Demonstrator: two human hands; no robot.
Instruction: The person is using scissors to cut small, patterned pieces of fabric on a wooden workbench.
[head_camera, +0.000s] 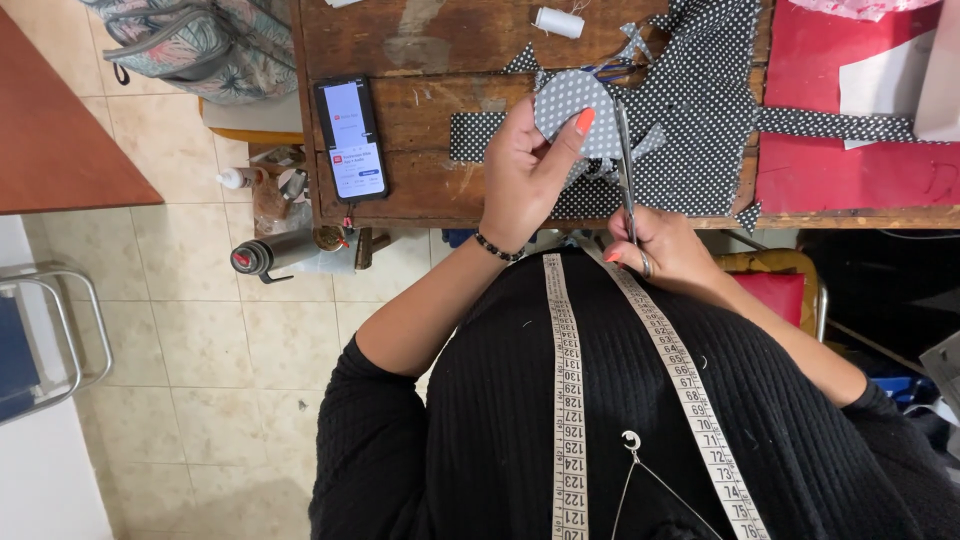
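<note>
Two hands were seen at the wooden table (420, 190). Scissors (624, 160) were gripped by the right hand (655, 250) at its near edge. Just beyond, a dotted grey fabric piece (572, 100) was pinched in the left hand (530, 165), over the table's black dotted cloth (700, 110).

We see a beige tile floor (200, 330) w/ dark grout, a worn wooden table (420, 60) up top, a red-brown tabletop corner (60, 130) at left, a metal-framed chair (50, 330) lower left. Even light, no hard shadows.
</note>
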